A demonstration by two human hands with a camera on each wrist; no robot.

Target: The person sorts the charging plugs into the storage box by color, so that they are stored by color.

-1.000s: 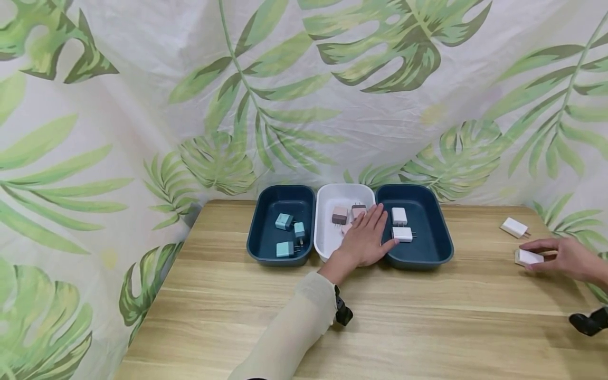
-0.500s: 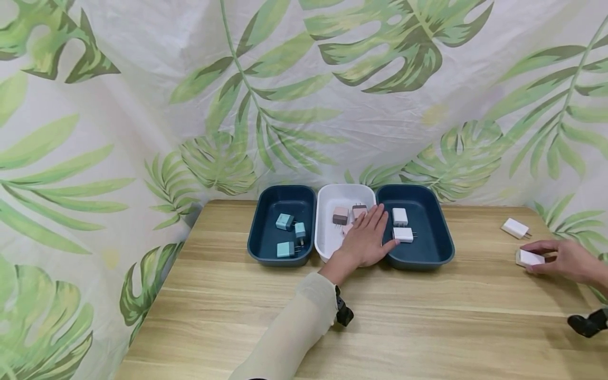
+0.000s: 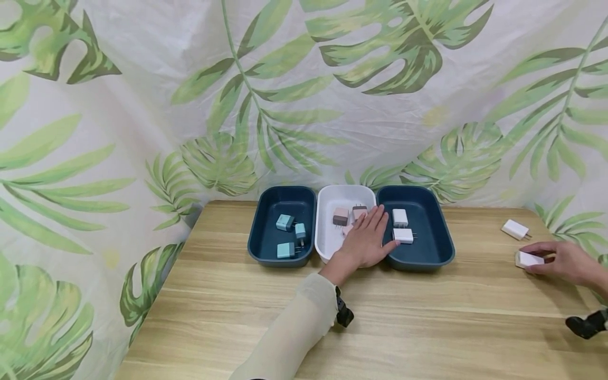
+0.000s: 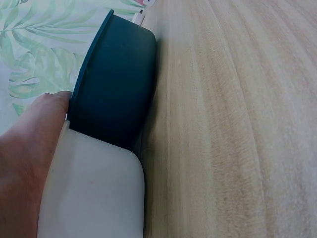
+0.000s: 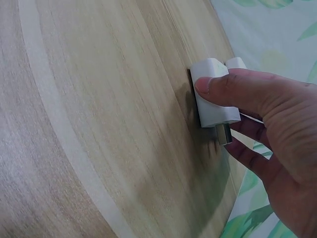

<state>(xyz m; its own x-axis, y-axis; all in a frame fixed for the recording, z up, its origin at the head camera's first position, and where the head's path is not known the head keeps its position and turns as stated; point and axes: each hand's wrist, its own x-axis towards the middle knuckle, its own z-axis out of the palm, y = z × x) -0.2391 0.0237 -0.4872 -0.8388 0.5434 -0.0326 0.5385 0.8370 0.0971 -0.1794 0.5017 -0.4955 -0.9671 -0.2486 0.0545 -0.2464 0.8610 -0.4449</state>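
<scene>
My left hand (image 3: 363,241) lies with straight fingers across the right side of the white tray (image 3: 328,198), its thumb over the rim of the right dark blue tray (image 3: 429,211). Pink-and-brown plug chargers (image 3: 340,215) sit in the white tray, partly hidden by that hand. At the table's right side, my right hand (image 3: 565,259) pinches a white plug charger (image 3: 526,259) between thumb and fingers. In the right wrist view, metal prongs (image 5: 224,134) stick out of this charger (image 5: 210,109). Just behind it lies another white charger (image 3: 515,229) on the wood.
Two white chargers (image 3: 402,235) lie in the right dark blue tray. The left dark blue tray (image 3: 266,203) holds three teal chargers (image 3: 285,249). All three trays stand side by side at the table's (image 3: 228,306) back edge, against a leaf-print cloth (image 3: 294,148).
</scene>
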